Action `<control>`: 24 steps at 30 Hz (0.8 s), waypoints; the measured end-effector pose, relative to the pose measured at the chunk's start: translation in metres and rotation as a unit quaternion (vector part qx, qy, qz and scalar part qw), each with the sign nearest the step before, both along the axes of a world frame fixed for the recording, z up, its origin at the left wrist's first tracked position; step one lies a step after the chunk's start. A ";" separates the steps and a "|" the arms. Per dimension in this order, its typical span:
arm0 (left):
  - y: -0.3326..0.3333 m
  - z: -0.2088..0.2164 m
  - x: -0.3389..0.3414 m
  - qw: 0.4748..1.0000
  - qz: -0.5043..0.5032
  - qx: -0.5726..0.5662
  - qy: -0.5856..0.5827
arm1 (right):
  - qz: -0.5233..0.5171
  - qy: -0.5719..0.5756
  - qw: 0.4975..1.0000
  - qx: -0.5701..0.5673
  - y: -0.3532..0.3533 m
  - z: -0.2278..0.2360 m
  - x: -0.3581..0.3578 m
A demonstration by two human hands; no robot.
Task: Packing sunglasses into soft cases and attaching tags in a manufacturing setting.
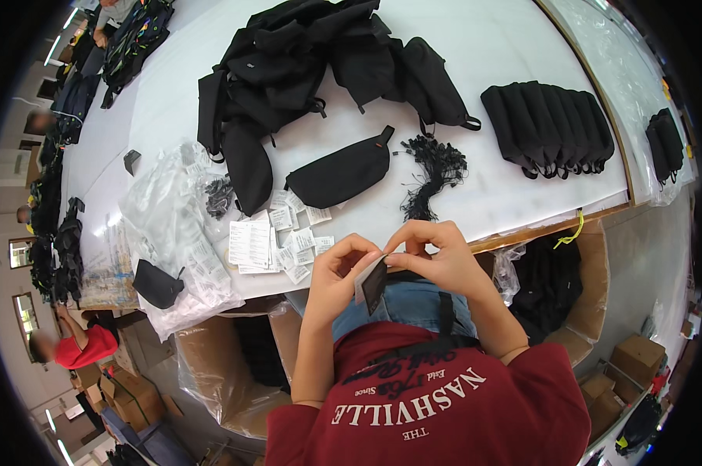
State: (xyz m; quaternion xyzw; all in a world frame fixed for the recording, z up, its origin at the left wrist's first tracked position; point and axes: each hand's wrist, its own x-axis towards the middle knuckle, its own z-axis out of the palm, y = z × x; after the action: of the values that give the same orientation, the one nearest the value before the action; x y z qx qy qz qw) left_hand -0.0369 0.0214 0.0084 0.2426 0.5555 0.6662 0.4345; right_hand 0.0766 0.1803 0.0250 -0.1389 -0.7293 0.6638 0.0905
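Note:
Close to my body, at the table's near edge, both hands meet over a small dark tag [374,284] with a pale side. My left hand [337,273] pinches it between thumb and fingers. My right hand [438,255] is pinched at its upper corner; whether it also holds a string is too small to tell. Just beyond lies a flat black zip pouch [341,172]. To its right is a bunch of black tag strings [435,175]. White printed labels [251,245] lie stacked and scattered left of my hands.
A heap of black pouches [289,66] covers the table's far middle. A neat row of them [549,130] lies at right. Clear plastic bags [168,225] and a small black pouch [158,284] are at left. Open cardboard boxes [592,283] stand below the table edge.

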 end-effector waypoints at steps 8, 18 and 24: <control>0.020 -0.007 -0.012 0.995 0.078 0.029 0.062 | 0.031 -0.059 0.975 -0.210 0.006 -0.006 -0.007; 0.092 -0.078 -0.070 0.754 0.054 -0.189 0.626 | 0.031 -0.071 0.978 -0.194 0.014 -0.018 -0.001; 0.070 -0.028 -0.087 0.761 0.040 -0.108 0.638 | 0.060 -0.047 0.981 -0.178 0.024 -0.031 0.005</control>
State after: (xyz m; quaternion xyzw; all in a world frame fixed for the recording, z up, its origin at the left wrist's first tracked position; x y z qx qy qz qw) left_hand -0.1238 0.0919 -0.0197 0.5407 0.7818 0.3095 -0.0243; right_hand 0.0818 0.2044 -0.0056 -0.1404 -0.6102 0.7796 -0.0101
